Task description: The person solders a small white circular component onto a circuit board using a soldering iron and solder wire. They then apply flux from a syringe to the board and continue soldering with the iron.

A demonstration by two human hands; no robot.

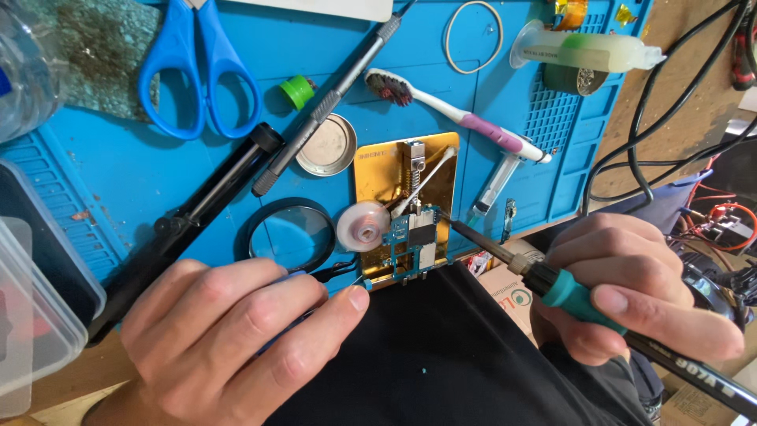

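Left hand (236, 339) flat, right hand (631, 288) fisted round soldering iron (552, 280).

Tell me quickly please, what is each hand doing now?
Left hand: closed on a thin tool, tip near the circuit board; the tool is mostly hidden.
Right hand: closed on the soldering iron, tip at the board.

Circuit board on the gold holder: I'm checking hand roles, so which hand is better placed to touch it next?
Right hand: its soldering iron already points at the circuit board.
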